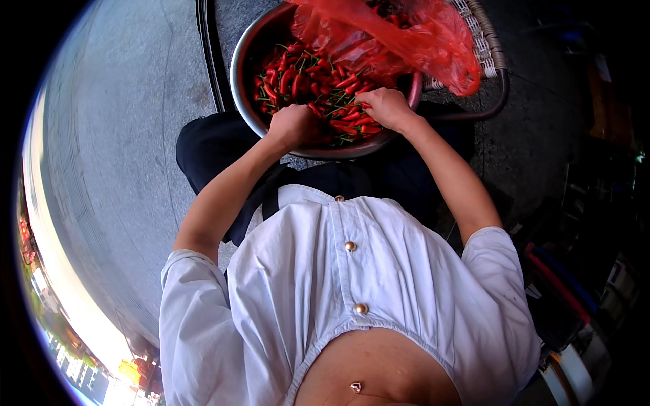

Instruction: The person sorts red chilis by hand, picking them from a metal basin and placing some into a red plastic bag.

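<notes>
Before me is a round metal basin (245, 104) holding many small red chili peppers (299, 83), some with green stems. Over its near left rim reaches my left hand (294, 124), curled low against the peppers. Its fingertips are hidden, so what they hold does not show. My right hand (388, 109) comes in over the near right side. Its thumb and fingers are pinched together on a red chili pepper (364, 105). A crumpled, translucent red plastic bag (376, 43) covers the far right part of the basin and hangs over the rim.
Beyond the basin on the right stands a woven seat (485, 38) with a curved tubular frame (500, 96). A dark narrow bar (208, 56) lies left of the basin on the grey floor (127, 101). My dark-clothed knees (213, 144) flank the basin.
</notes>
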### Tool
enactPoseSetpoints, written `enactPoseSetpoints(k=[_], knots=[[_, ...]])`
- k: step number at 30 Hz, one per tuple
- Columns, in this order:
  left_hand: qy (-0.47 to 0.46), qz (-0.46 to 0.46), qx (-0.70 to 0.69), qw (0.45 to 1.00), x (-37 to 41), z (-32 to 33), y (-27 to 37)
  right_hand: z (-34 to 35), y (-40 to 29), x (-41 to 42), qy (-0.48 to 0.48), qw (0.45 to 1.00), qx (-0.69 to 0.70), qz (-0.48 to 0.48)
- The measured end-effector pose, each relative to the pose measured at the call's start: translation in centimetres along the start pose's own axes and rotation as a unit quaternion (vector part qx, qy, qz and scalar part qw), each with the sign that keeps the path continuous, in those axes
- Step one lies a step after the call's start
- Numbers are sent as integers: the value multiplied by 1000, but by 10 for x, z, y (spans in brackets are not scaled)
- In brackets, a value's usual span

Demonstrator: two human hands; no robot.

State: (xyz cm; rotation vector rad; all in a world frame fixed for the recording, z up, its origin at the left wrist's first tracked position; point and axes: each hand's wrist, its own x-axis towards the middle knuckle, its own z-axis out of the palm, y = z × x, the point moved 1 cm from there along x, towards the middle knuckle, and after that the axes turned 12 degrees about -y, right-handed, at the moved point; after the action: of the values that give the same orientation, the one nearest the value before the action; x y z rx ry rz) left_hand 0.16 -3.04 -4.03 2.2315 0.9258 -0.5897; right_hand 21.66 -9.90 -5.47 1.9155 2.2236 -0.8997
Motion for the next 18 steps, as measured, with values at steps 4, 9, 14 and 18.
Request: enactPoseSetpoints(k=[4, 9, 14, 18], knots=[[26, 7, -119, 992, 13, -16, -25, 3, -16, 5, -12, 995, -90, -41], [80, 69, -458, 882, 12, -47, -30, 11, -20, 25, -5, 983, -176, -49], [4, 71, -706, 704, 6, -52, -48, -4, -18, 8, 53, 998, 37, 5], [-67, 142, -771, 617, -7, -61, -44, -7, 1, 9, 74, 969, 235, -30]])
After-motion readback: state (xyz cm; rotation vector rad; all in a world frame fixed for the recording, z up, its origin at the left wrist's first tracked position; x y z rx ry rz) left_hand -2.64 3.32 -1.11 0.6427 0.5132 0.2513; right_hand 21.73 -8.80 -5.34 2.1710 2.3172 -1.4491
